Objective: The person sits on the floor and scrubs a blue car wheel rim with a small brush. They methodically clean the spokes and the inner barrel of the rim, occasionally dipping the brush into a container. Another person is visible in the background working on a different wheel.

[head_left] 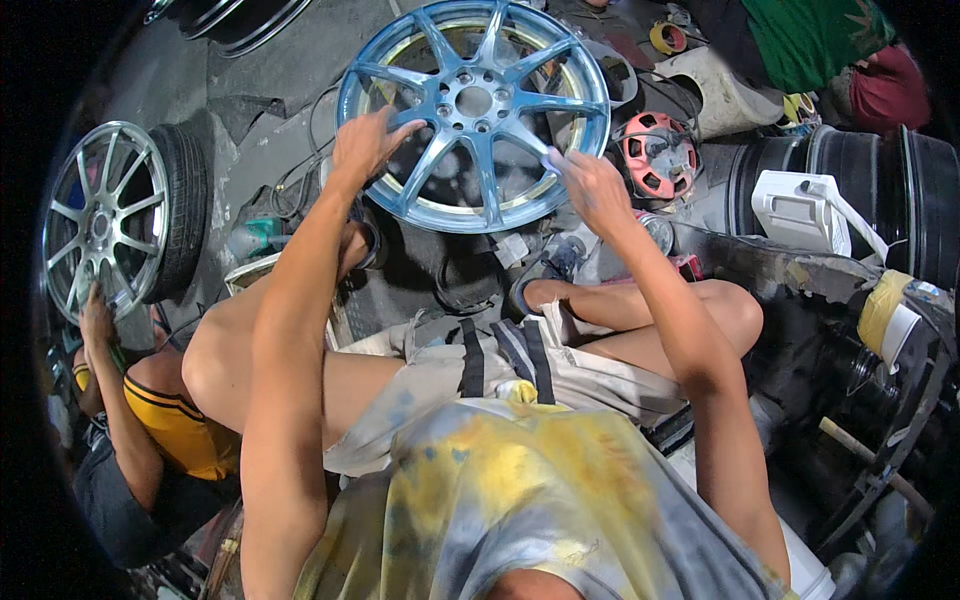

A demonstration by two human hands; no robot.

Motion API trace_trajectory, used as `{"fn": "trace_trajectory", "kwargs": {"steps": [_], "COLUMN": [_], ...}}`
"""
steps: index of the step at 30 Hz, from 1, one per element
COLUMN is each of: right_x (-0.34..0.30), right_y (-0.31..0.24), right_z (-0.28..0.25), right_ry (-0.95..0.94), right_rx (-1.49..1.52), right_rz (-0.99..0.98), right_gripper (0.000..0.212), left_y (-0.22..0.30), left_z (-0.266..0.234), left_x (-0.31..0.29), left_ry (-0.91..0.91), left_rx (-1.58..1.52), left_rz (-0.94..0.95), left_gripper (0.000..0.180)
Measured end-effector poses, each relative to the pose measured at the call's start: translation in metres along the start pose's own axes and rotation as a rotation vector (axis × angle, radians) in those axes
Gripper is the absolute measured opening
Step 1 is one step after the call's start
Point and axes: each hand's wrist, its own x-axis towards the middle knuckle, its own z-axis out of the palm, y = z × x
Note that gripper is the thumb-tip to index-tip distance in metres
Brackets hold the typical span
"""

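Note:
A blue alloy wheel rim (437, 158) with several spokes stands in front of me, its paint streaked pale in places. My left hand (368, 150) grips its left side, thumb stretched over the face near a spoke and the other fingers partly hidden. At the lower right of the rim my right hand (597, 190) is closed in a pinch beside a spoke end. A small, pale, blurred tip shows at its fingers; I cannot make out what it is.
On the left another person's hand (97, 318) touches a silver wheel (100, 225) beside a black tire (183, 210). A red slotted round part (658, 155), a white plastic container (800, 212) and dark wheel barrels (925, 190) lie right. Someone in green (815, 45) is at the far right.

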Motion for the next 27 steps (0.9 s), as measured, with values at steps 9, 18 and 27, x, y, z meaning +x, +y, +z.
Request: {"fn": "trace_trajectory", "kwargs": {"steps": [9,18,27], "right_x": [-0.026,-0.032,-0.036], "right_y": [-0.003,0.013,0.004], "right_z": [-0.001,0.002,0.004], "right_ry": [-0.071,-0.029,0.033], "right_rx": [0.025,0.394,0.041], "right_rz": [0.217,0.374,0.151], "right_gripper": [0.029,0.025,0.035], "left_y": [-0.006,-0.009,-0.012], "left_z": [0.003,0.009,0.012], "left_x": [-0.005,-0.008,-0.009], "left_ry": [0.026,0.066,0.085], "left_rx": [-0.004,0.005,0.017], "left_rz": [0.037,0.046,0.074], "left_gripper": [0.071,0.072,0.072]}}
